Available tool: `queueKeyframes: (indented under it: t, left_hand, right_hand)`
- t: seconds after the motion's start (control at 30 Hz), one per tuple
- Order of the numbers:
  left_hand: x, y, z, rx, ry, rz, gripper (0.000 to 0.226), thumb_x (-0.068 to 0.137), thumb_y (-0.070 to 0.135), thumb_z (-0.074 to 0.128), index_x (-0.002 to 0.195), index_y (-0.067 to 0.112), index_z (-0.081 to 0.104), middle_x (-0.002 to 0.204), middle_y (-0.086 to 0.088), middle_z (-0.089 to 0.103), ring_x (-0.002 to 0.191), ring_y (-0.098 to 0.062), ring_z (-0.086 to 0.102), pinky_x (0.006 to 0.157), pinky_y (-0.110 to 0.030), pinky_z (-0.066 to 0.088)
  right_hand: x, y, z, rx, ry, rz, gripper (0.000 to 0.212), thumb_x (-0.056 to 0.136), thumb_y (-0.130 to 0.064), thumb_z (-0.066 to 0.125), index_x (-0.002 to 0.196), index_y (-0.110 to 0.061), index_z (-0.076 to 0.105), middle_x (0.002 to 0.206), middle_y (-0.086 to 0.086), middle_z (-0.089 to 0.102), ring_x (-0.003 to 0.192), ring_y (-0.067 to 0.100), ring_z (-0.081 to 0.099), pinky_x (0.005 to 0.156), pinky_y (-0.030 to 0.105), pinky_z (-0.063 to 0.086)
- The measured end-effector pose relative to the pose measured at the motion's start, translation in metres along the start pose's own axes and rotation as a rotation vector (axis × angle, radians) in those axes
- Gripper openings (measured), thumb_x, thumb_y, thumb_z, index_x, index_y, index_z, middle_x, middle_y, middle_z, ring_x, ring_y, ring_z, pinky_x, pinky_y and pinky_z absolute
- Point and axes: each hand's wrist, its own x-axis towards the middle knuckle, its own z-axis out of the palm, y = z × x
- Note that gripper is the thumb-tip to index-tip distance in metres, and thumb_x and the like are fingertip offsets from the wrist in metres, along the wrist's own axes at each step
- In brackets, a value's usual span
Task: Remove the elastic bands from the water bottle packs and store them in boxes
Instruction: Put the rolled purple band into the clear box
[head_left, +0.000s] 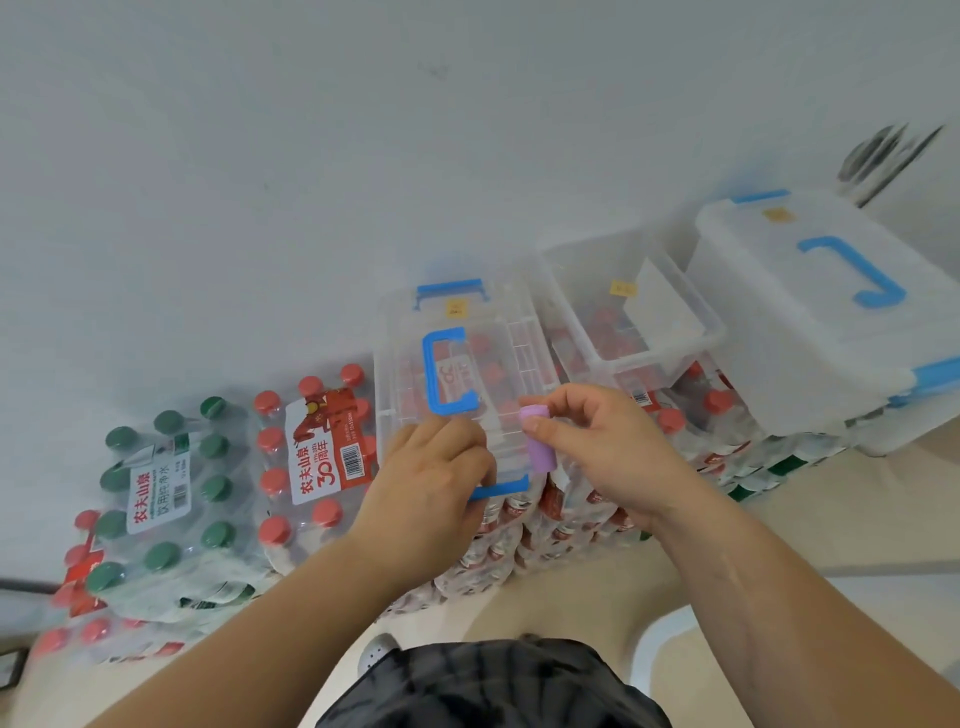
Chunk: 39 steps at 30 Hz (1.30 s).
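A clear plastic box (400, 332) with a blue handle and blue latches sits on top of shrink-wrapped water bottle packs (317, 457). My left hand (431, 483) grips the box's front edge at the near blue latch, fingers curled over it. My right hand (597, 447) pinches a purple elastic band (539, 441) between thumb and fingers just above the box's front right corner. The box lid lies shut.
An open clear box (691, 317) with a white card stands to the right, and beyond it a larger lidded box (810, 332) with a blue handle. Green-capped (166, 509) and red-capped packs line the wall on the left. A white wall rises behind.
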Motion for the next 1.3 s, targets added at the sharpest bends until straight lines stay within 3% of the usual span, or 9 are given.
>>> queueKeyframes:
  t: [0.13,0.3,0.4,0.57,0.77,0.9,1.0,1.17,1.3]
  left_hand:
    - [0.001,0.001,-0.013,-0.112,-0.045,0.125,0.021,0.079,0.042,0.075,0.089,0.025,0.071,0.090,0.007,0.067,0.083,-0.016,0.063,0.075,-0.037,0.053]
    - [0.024,-0.029,-0.029,-0.087,0.195,-0.156,0.031,0.084,0.038,0.071,0.109,0.019,0.072,0.113,-0.001,0.071,0.108,-0.024,0.063,0.095,-0.046,0.050]
    - [0.034,-0.053,-0.029,0.099,-0.055,-0.432,0.066,0.082,0.066,0.060,0.139,0.033,0.053,0.153,-0.003,0.045,0.141,-0.032,0.038,0.114,-0.055,0.032]
    - [0.024,-0.052,-0.019,0.040,-0.247,-0.505,0.095,0.072,0.089,0.038,0.152,0.040,0.030,0.168,-0.002,0.015,0.154,-0.029,0.007,0.121,-0.055,0.023]
    - [0.004,-0.025,-0.031,0.166,-0.245,-0.473,0.079,0.075,0.082,0.021,0.140,0.043,0.043,0.145,0.004,0.046,0.129,-0.026,0.038,0.100,-0.045,0.048]
    - [0.003,-0.052,-0.043,0.148,-0.035,-0.425,0.034,0.092,0.051,0.053,0.116,0.033,0.068,0.110,0.004,0.068,0.102,-0.025,0.059,0.084,-0.041,0.052]
    - [0.011,-0.083,-0.042,0.017,0.073,-0.431,0.032,0.089,0.035,0.070,0.118,0.024,0.072,0.112,-0.002,0.068,0.101,-0.030,0.060,0.090,-0.041,0.049]
    - [0.033,-0.121,-0.033,-0.358,-0.040,-0.544,0.036,0.087,0.036,0.072,0.123,0.027,0.071,0.103,0.007,0.072,0.080,-0.007,0.062,0.079,-0.022,0.045]
    - [0.035,-0.142,-0.027,-0.478,-0.002,-0.517,0.025,0.087,0.030,0.073,0.112,0.028,0.076,0.086,0.015,0.070,0.075,0.003,0.062,0.066,-0.012,0.042]
  right_hand:
    - [-0.007,-0.002,-0.006,-0.008,-0.015,0.012,0.016,0.093,-0.028,0.075,0.088,-0.013,0.073,0.086,0.007,0.078,0.096,0.026,0.073,0.103,0.047,0.053]
    - [-0.013,0.000,-0.002,-0.076,-0.072,0.016,0.020,0.094,-0.037,0.071,0.090,-0.018,0.071,0.085,-0.002,0.078,0.098,0.009,0.072,0.106,0.048,0.050]
    - [-0.011,0.000,0.001,-0.127,-0.059,-0.006,0.022,0.095,-0.040,0.067,0.085,-0.020,0.067,0.078,-0.009,0.076,0.107,0.002,0.067,0.109,0.044,0.044]
    - [-0.007,-0.005,0.016,-0.409,0.026,-0.138,0.019,0.095,-0.051,0.062,0.085,-0.036,0.057,0.130,-0.010,0.066,0.141,0.013,0.045,0.098,0.026,0.040]
    - [0.007,-0.016,0.055,-0.464,-0.044,-0.223,0.020,0.100,-0.047,0.056,0.096,-0.028,0.057,0.135,0.000,0.060,0.131,0.023,0.046,0.100,0.026,0.027]
    - [0.013,-0.017,0.068,-0.475,-0.002,-0.263,0.021,0.102,-0.044,0.055,0.094,-0.024,0.056,0.121,-0.003,0.065,0.138,0.017,0.039,0.109,0.019,-0.001]
    - [0.012,-0.014,0.073,-0.468,0.047,-0.260,0.019,0.102,-0.043,0.056,0.092,-0.027,0.053,0.130,-0.001,0.063,0.137,0.010,0.035,0.114,0.020,-0.015]
    - [0.009,-0.007,0.082,-0.456,0.057,-0.251,0.017,0.098,-0.051,0.058,0.093,-0.036,0.051,0.154,-0.017,0.048,0.155,0.002,0.014,0.125,0.034,-0.013]
    - [0.012,-0.009,0.089,-0.373,0.085,-0.194,0.017,0.095,-0.052,0.064,0.089,-0.039,0.054,0.153,-0.023,0.049,0.154,-0.004,0.013,0.124,0.028,-0.013]
